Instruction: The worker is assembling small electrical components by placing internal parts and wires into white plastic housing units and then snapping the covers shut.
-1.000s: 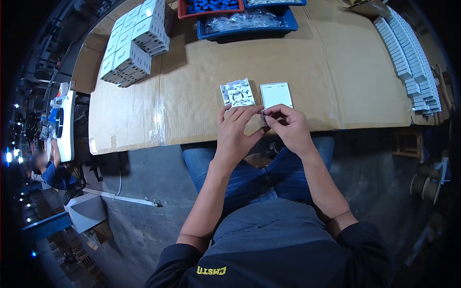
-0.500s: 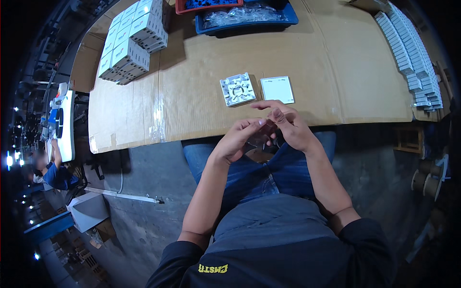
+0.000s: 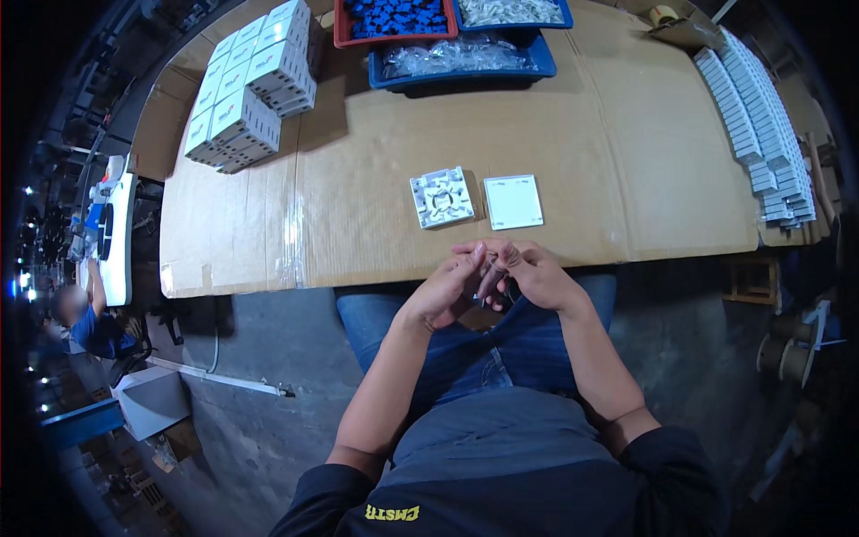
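Observation:
Just over the front edge of the table, my left hand [image 3: 443, 294] and my right hand [image 3: 544, 279] are close together, fingers bent and touching or nearly so. Between them they pinch what looks like a small clear plastic bag [image 3: 489, 281], mostly hidden by the fingers. Beyond the hands, a white square plastic tray with a round middle and moulded slots [image 3: 442, 199] lies open side up. To its right is a flat white square cover [image 3: 513, 202].
White boxes [image 3: 234, 116] are stacked at the back left. A red bin [image 3: 396, 41] of blue parts, a blue bin [image 3: 461, 82] of clear bags and another blue bin [image 3: 514, 25] of pale parts stand at the back. White square pieces [image 3: 761, 134] form rows at right. A person [image 3: 107, 327] sits far left.
My view has tilted, so the table and its things sit lower and more of the back bins shows. My hands have drawn closer together, and less of the clear plastic shows.

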The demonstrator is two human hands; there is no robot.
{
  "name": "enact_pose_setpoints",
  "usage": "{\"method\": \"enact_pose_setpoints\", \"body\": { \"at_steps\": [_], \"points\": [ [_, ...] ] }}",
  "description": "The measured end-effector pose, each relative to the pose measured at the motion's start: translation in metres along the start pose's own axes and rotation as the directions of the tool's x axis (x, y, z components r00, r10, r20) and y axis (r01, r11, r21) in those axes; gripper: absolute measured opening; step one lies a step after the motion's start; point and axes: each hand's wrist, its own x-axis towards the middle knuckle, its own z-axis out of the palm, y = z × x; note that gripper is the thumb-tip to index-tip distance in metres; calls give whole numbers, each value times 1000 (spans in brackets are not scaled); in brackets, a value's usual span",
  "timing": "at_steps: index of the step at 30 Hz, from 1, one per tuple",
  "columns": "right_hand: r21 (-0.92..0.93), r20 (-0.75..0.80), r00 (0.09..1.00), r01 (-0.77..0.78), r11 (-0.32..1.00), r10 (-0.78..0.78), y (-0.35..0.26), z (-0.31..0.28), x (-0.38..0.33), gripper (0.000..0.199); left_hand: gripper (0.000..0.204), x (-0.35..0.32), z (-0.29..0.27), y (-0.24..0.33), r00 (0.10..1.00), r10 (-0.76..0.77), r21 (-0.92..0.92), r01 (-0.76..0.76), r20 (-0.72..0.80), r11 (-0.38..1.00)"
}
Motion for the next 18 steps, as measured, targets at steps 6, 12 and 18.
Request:
{"method": "enact_pose_setpoints", "body": {
  "at_steps": [6, 12, 18],
  "points": [
    [77, -28, 999, 44, 996, -42, 4, -15, 8, 67, 46, 10, -19, -6, 997, -24, -95, 31, 75, 995],
    [-303, -190, 950, 182, 935, -247, -24, -61, 38, 64, 59, 22, -38, -11, 996, -15, -257, 36, 85, 966],
    [-703, -423, 802, 4, 712, -422, -89, -157, 96, 32, 67, 31, -57, -20, 931, 108, -388, 39, 349, 921]
  ]
}}
